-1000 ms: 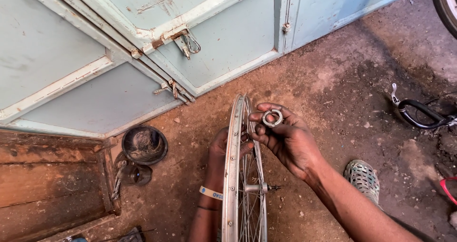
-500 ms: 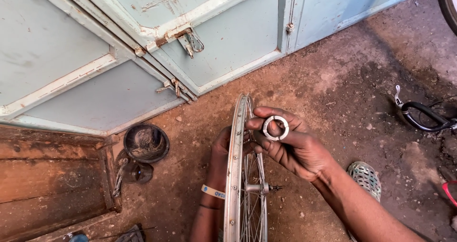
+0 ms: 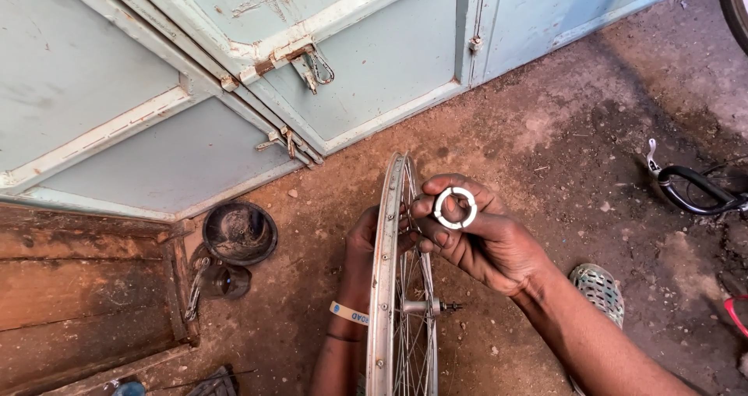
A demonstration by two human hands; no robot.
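Fingers of the right hand (image 3: 483,240) pinch a flat, notched silver ring (image 3: 455,208).

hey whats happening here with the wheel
A person holds a bare bicycle wheel rim upright on the dirt ground, the left hand on its far side. The right hand pinches a small silver ring in its fingertips just beside the rim. A dark round bowl sits near the pale blue door.

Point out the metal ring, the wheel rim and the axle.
metal ring (image 3: 455,207), head view, its lower band.
wheel rim (image 3: 383,271), head view, outer edge.
axle (image 3: 448,306), head view, threaded end.
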